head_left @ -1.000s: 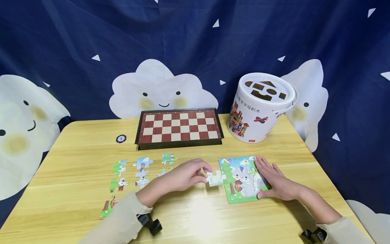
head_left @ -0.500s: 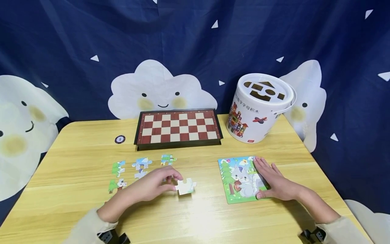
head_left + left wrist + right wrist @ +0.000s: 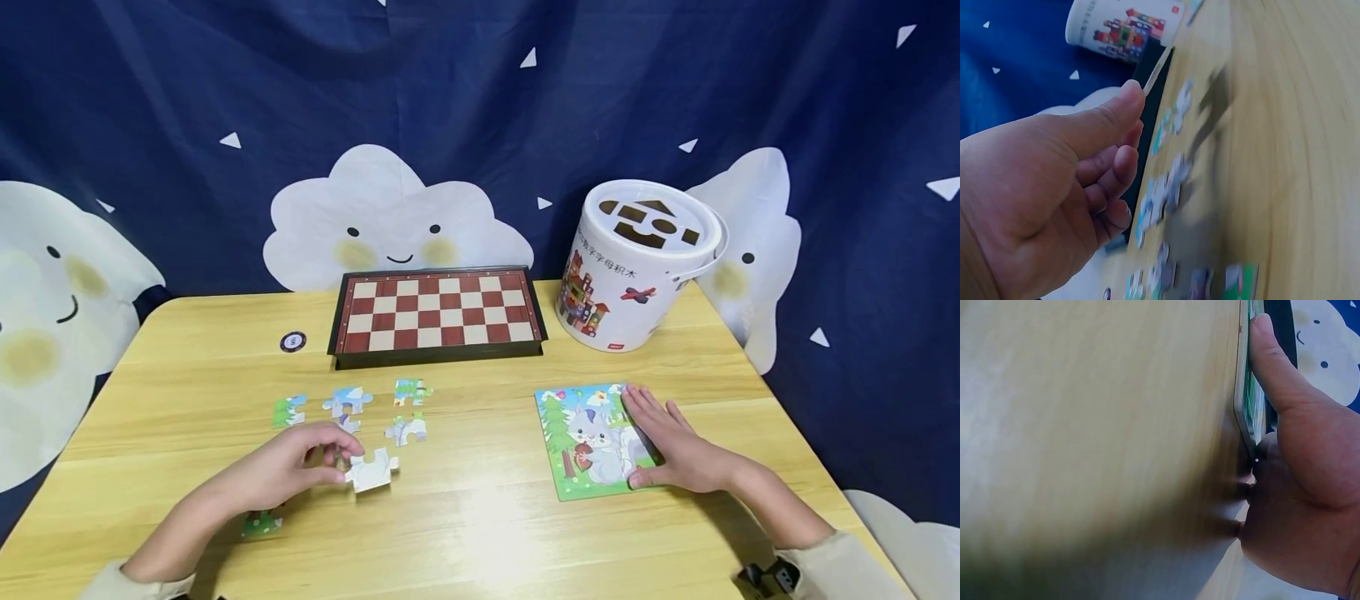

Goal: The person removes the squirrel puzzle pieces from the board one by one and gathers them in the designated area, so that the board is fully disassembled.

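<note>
My left hand [image 3: 288,467] pinches a pale jigsaw piece [image 3: 372,472] between thumb and fingers, above the left half of the table. In the left wrist view the piece [image 3: 1159,70] shows edge-on at the thumb tip. Loose jigsaw pieces [image 3: 407,429] lie around and beyond this hand, and it covers some of them. On the right, a squirrel puzzle board [image 3: 555,450] lies flat. My right hand [image 3: 686,446] rests on its right side with straight fingers, the thumb near the front edge. The right wrist view shows the thumb lying along the board [image 3: 1242,381].
A red and white checkered game board [image 3: 442,312] with a black frame sits at the back. To its right stands a white lidded bucket [image 3: 637,275] with shape cut-outs and a handle. A round chip [image 3: 293,342] lies at the back left. A dark blue curtain [image 3: 465,100] hangs behind the table.
My left hand has carried the jigsaw piece leftward, from the puzzle board's left edge to the loose pieces. My right hand has stayed on the board.
</note>
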Motion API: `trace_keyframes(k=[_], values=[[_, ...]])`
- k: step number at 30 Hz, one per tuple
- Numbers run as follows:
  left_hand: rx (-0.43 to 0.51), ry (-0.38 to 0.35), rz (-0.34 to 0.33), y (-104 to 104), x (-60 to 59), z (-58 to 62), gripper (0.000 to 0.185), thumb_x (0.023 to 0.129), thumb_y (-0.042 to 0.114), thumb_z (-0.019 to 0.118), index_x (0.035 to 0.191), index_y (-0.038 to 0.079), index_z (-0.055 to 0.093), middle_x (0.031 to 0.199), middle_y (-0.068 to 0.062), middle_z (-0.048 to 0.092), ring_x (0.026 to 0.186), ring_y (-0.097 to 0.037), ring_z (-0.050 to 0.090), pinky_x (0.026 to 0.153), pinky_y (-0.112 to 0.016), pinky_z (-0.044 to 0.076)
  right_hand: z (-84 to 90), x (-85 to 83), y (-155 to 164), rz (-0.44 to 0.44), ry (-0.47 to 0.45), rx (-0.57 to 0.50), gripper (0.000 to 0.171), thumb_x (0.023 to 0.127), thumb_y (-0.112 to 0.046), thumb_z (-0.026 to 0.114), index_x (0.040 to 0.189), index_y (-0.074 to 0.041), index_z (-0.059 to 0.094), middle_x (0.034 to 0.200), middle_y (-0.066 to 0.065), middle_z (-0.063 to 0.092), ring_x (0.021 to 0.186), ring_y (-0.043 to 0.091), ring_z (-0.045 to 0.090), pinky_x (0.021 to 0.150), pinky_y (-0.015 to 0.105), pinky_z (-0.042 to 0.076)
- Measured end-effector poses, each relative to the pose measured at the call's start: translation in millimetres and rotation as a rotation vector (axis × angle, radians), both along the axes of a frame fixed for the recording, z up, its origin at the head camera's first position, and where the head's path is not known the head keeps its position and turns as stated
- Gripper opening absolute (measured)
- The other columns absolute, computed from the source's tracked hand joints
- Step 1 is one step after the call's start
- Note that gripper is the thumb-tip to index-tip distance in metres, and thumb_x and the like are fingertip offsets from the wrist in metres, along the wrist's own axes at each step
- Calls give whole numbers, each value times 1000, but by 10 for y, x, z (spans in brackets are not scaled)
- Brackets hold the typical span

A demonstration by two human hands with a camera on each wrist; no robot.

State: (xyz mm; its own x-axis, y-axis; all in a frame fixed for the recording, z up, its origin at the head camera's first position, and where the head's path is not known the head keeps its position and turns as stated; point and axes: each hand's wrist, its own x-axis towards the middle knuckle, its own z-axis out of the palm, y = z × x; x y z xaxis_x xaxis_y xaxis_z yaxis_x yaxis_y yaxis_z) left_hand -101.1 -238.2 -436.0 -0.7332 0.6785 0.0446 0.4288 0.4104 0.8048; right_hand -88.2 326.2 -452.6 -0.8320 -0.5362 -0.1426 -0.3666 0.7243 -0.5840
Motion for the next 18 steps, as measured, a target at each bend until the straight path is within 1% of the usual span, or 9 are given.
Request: trace_keyframes(k=[3,6,8,12,18], values=[[-27,-15,-15,-82,-2,-10,24,91,18,76,113,12,69,93,1,62,80,-8,52,64,-25,45,-6,-1,-1,5,5,-5,112,85,-45,78,159,6,12,166,30,3,152,47,-3,118,63,-9],[-58,-29,-29,-135,4,-10,23,92,19,76,113,13,69,92,4,62,80,-7,53,66,-24,46,-10,-2,-2,4,7,-3,112,85,-46,78,159,6,12,166,29,4,152,47,-3,118,64,-8],[-77,-52,-32,-168,10,-1,22,92,21,76,113,15,69,90,7,60,80,-7,53,66,-24,47,-11,-3,-2,2,4,-1,112,85,-46,77,160,6,11,166,29,3,152,46,-3,118,63,-8],[-100,-74,-44,-222,14,2,21,93,23,75,112,17,70,88,11,58,79,-6,54,66,-23,48,-14,-3,-1,-3,0,3,112,85,-47,77,160,5,12,166,29,4,153,46,-3,118,63,-8],[-91,-29,-61,-283,0,-11,22,91,16,77,111,13,70,96,6,63,81,-7,54,66,-23,48,-21,-1,6,-7,0,3,112,85,-47,77,159,6,12,166,29,4,153,45,-3,118,63,-9]])
